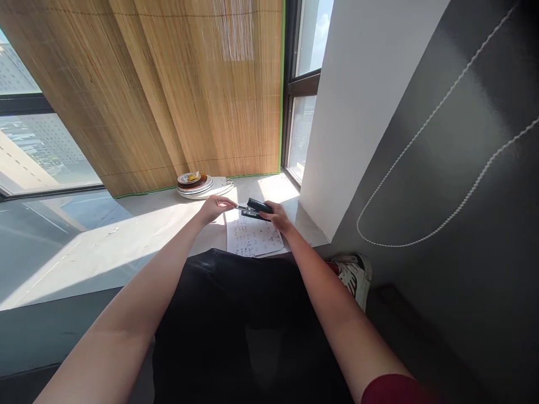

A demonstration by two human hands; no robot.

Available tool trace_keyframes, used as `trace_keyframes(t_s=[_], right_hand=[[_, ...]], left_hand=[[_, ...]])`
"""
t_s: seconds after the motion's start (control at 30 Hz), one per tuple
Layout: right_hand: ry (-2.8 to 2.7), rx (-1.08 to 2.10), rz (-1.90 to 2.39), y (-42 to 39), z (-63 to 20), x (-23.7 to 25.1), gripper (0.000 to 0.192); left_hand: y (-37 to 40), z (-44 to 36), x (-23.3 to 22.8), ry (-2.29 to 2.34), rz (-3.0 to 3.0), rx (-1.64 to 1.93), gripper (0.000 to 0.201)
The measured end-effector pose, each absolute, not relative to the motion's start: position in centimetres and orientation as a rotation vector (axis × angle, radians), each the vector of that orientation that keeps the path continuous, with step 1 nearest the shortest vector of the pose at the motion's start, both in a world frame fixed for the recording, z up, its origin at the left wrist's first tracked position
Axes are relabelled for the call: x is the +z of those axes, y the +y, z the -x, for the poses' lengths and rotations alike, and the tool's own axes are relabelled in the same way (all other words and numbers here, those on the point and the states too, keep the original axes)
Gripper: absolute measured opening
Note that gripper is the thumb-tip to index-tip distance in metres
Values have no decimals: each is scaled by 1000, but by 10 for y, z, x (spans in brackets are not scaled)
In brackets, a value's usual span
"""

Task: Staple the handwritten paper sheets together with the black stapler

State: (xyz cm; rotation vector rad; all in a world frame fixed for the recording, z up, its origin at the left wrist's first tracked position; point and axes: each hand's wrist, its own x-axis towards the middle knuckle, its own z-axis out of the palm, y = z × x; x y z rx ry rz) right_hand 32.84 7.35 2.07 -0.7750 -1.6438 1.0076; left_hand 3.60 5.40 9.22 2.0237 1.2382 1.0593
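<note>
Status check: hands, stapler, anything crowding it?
Right hand grips stapler, open, above paper. Left hand pinches at its front end. Plates stacked behind, apart; nothing crowding.

Bare forearms, a dark red sleeve (393, 390) on the right, black trousers (240, 320).

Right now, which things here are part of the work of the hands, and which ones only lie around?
In use: black stapler, held by right hand; left hand at its front end; printed paper sheets beneath.

Lying about: stack of plates; bamboo blind; sneaker; bead cord.
</note>
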Motion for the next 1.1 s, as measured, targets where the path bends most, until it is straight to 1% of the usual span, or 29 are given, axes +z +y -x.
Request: trace_keyframes(t_s=[0.17,0.33,0.47,0.57,0.67,0.8,0.83,0.87,0.9,0.93,1.03,1.1], right_hand=[[-1621,1161,637,72,-331,22,40],[-1765,1296,501,69,-330,22,47],[-1833,1337,453,68,-333,21,51],[-1884,1303,452,69,-333,20,49],[-1861,1115,614,71,-330,21,44],[-1486,540,1193,79,-338,18,35],[-1372,423,1338,82,-342,16,35],[-1281,344,1455,85,-347,13,36],[-1214,300,1535,89,-352,9,35],[-1175,277,1575,92,-356,5,34],[-1223,257,1527,98,-361,-6,33],[-1323,252,1493,98,-360,-10,34]], left_hand=[[43,-41,105,1161,-1973,1038,60],[44,-53,110,1110,-2157,749,81],[51,-63,103,1091,-2217,659,83],[57,-64,98,1098,-2258,640,77],[61,-62,94,1225,-2278,717,61],[63,-70,87,1635,-2285,1035,27],[64,-75,84,1696,-2314,1019,22],[64,-82,81,1723,-2353,922,21],[64,-90,76,1734,-2393,761,24],[65,-98,72,1732,-2419,601,31],[67,-123,58,1736,-2390,208,60],[68,-133,52,1723,-2345,18,69]])
